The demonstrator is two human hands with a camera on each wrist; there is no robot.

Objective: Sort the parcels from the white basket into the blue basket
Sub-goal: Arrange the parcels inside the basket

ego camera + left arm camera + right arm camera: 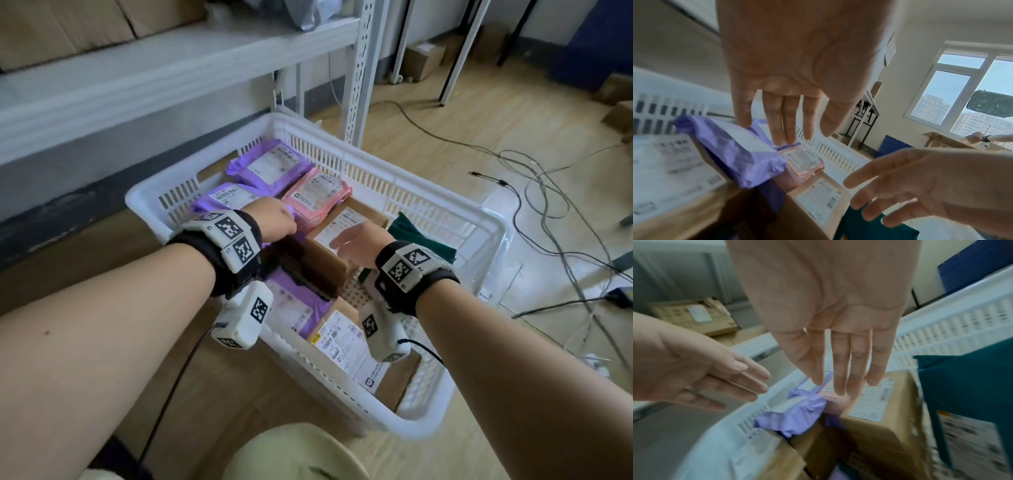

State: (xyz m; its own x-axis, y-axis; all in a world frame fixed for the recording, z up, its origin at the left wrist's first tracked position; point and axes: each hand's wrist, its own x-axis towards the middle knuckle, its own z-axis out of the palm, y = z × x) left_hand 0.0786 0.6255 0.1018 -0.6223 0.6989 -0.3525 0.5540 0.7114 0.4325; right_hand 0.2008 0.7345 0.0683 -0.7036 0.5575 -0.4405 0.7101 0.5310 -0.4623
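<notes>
Our right hand (359,240) hovers, fingers straight and empty, over the brown box (337,233), long axis toward one o'clock; our left hand (274,219), seemingly empty too, lies at nine o'clock.

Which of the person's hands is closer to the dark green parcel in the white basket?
The right hand. It hovers open over the brown cardboard box right beside the dark green soft parcel; the left hand is farther off, over the purple bags.

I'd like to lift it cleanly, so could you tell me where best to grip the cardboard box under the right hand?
Probably from above, across its two long side faces: the cardboard box sits tilted, label up, higher than its neighbours, with the right hand open over it.
</notes>
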